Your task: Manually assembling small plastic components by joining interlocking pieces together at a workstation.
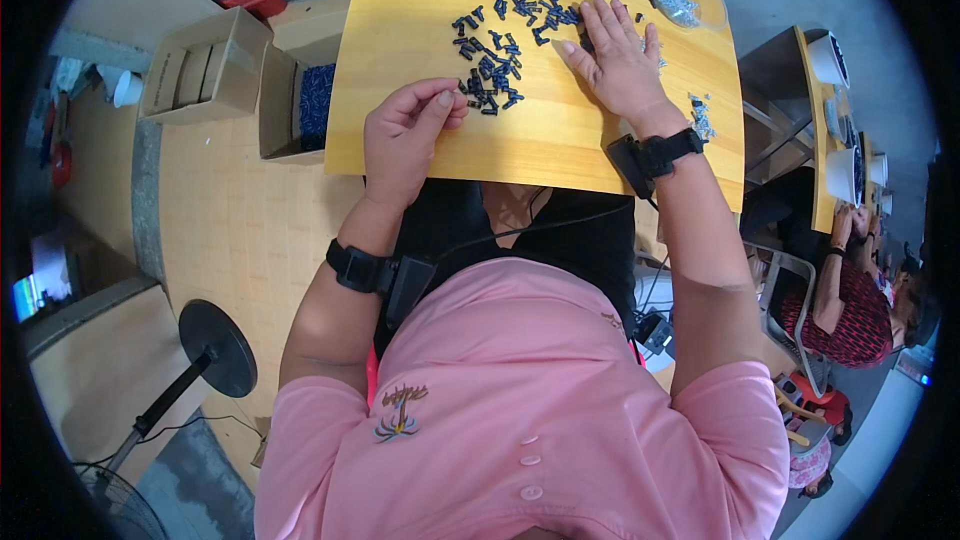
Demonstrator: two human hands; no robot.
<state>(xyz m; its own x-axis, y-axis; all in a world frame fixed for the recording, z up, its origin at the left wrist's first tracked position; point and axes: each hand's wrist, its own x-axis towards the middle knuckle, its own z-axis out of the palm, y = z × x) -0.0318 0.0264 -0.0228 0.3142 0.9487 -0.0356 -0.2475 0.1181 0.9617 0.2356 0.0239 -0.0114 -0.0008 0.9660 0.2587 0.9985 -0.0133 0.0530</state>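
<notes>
Parts, small and black, scattered across yellow tabletop
Left hand curls beside them, fingertips near thumb, grip unclear; right hand lies flat, fingers spread, clasping none; pink shirt bears embroidery too small to read

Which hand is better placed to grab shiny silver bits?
Probably the right hand: it's spread out close to the silver bits, while the left hand is curled near black pieces, farther left.

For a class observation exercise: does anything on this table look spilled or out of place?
Possibly: small silver pieces lie loose on the table near the right hand, outside the clear dish holding similar ones; perhaps deliberate.
</notes>
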